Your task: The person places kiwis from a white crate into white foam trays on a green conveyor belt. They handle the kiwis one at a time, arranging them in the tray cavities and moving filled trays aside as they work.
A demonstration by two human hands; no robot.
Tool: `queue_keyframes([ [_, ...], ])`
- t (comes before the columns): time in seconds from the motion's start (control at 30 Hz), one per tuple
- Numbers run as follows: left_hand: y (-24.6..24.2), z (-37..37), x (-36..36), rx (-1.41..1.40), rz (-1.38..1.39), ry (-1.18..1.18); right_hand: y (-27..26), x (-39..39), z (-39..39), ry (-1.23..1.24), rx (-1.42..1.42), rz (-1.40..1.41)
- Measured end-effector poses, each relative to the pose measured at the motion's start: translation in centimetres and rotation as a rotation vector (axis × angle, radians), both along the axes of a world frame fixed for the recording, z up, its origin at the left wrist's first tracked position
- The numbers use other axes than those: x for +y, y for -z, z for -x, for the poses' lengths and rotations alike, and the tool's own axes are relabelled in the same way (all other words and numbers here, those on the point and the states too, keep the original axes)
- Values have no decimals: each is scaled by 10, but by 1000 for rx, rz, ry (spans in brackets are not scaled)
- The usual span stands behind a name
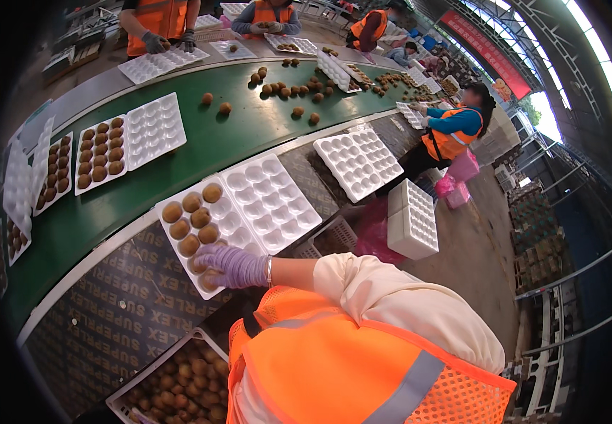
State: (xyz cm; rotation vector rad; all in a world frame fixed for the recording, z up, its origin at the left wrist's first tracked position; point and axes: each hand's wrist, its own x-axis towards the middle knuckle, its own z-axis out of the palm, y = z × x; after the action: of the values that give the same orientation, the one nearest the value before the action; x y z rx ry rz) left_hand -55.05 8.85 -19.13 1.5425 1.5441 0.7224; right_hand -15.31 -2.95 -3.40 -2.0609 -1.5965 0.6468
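Observation:
My right hand (pixel 232 266), in a ribbed purple glove, reaches in from the right over a white moulded plastic tray (pixel 242 233). Its fingers curl over a brown kiwifruit (pixel 198 265) in the tray's lower left part, and another kiwifruit lies by the thumb. Several more kiwifruit fill cups in the tray's left half; the right half has bare cups. At the bottom left edge a sliver of purple glove, apparently my left hand (pixel 143 416), shows at a crate of kiwifruit (pixel 165 350). The rest of that hand is hidden.
Beyond the tray runs a green conveyor belt (pixel 194 132) with loose kiwifruit and filled trays (pixel 100 153). Another white tray (pixel 359 159) lies to the right, above a stack of trays (pixel 412 220) and a plastic crate (pixel 335 236). Co-workers (pixel 457 127) in orange vests stand along the belt.

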Motion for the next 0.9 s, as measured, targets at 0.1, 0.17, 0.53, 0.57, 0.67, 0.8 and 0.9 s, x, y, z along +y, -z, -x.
queue_keyframes([
  [0.1, -44, -39, -12, -374, 201, 87, -4, 13, 31, -199, 310, -59],
  [0.17, -72, -69, -17, -585, 327, 217, 2, 16, 50, -242, 418, -249],
  [0.53, -161, -233, -53, -579, 363, 814, -46, -28, -9, -126, 491, 90],
  [0.57, -163, -244, -51, -474, 251, 876, -32, -32, -19, -130, 485, 92],
  [0.67, -159, -261, -43, -155, 257, 1028, -8, -35, -38, -119, 446, 62],
  [0.8, -187, -303, -48, -335, 552, 1071, -7, -59, -58, 23, 412, -98],
  [0.9, -176, -320, -53, -271, 455, 1059, 13, -69, -66, 94, 450, -83],
])
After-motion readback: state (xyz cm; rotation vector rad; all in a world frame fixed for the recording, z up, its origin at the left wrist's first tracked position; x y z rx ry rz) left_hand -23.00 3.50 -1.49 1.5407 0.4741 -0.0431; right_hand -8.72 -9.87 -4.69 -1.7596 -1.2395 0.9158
